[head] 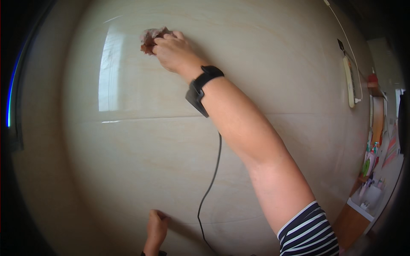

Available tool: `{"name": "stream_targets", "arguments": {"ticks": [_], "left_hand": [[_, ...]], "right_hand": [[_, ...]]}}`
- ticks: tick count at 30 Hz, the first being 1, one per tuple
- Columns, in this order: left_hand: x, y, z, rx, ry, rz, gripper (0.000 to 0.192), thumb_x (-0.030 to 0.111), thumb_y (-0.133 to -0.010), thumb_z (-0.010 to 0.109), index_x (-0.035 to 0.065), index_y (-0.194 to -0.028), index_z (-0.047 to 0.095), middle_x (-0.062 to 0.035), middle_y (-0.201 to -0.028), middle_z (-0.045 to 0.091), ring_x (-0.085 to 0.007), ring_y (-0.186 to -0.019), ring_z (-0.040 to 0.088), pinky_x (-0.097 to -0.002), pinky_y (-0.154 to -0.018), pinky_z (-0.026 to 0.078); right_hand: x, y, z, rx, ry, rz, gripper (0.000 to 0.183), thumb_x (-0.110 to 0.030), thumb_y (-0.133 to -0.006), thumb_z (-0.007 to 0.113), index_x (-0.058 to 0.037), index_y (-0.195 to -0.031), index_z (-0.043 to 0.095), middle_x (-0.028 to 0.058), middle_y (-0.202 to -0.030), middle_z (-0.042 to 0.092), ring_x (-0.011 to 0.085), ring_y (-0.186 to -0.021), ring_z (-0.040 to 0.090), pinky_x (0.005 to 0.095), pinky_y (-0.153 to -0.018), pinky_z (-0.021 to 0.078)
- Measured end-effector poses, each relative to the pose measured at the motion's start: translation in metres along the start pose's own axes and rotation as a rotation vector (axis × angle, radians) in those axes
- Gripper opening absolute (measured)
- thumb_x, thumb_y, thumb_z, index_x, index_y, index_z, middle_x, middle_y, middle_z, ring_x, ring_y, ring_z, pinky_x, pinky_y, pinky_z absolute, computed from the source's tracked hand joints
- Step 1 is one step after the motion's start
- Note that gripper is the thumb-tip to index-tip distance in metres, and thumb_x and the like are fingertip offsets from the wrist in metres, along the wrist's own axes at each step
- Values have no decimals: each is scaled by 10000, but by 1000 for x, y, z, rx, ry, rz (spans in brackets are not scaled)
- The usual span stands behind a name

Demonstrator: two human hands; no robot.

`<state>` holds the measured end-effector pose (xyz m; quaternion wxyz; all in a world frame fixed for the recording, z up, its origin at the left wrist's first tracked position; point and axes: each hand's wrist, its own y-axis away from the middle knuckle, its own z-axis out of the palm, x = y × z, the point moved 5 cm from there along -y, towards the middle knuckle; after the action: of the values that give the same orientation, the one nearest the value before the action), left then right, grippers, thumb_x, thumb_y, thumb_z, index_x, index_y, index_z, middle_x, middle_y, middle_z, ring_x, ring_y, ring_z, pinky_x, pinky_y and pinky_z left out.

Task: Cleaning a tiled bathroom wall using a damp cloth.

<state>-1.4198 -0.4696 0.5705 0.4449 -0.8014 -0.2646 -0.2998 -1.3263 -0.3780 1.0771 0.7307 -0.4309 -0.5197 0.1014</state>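
My right hand (171, 51) is raised high against a glossy, pale marbled tile wall (153, 153), its fingers closed on a crumpled pinkish-brown cloth (149, 40) that lies against the tiles. A black strap with a dark device (197, 92) is around that wrist. Low in the picture, my left hand (157, 220) is loosely curled near the wall; whether anything is in its fingers cannot be seen. A black cable (213, 179) hangs down between the two arms.
A white power strip (349, 81) with a cord is mounted on the wall at the right. Farther right are a mirror, bottles (370, 160), a striped towel (390, 147) and a white washbasin (373, 198) over a brown cabinet (350, 224). A dark-framed window edge stands far left.
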Motion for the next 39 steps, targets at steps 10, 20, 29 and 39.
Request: {"name": "stream_targets", "arguments": {"ticks": [10,20,29,39], "left_hand": [[-14,-5,19,42,89,-107,280,63,-807,744,26,-930,495,-129,-840,601,-269,-771,580,-399,-724,487],[-33,-5,22,65,203,-98,288,15,-787,740,5,-922,485,-135,-851,577,-238,-785,557,-375,-735,479],[-16,-5,22,74,129,-27,290,40,-802,747,-10,-948,501,-166,-867,587,-304,-783,580,-397,-718,492],[-43,2,16,11,136,-116,281,159,-882,704,-2,-1006,511,-218,-929,625,-398,-860,628,-447,-749,505]], "right_hand": [[340,138,-116,-27,470,536,351,-104,-904,474,-223,-1173,665,60,-1298,635,293,-1265,549,550,-961,449],[541,390,-233,-131,723,1495,514,-418,-994,371,-168,-1420,513,218,-1537,377,392,-1442,317,621,-1144,216],[402,97,-101,-49,316,671,611,-567,-904,519,-26,-1158,648,188,-1196,662,335,-1146,582,469,-1033,385],[-167,-53,79,-199,-160,-67,439,-430,-940,485,-141,-1137,751,71,-1288,653,325,-1321,468,527,-1169,182]]}}
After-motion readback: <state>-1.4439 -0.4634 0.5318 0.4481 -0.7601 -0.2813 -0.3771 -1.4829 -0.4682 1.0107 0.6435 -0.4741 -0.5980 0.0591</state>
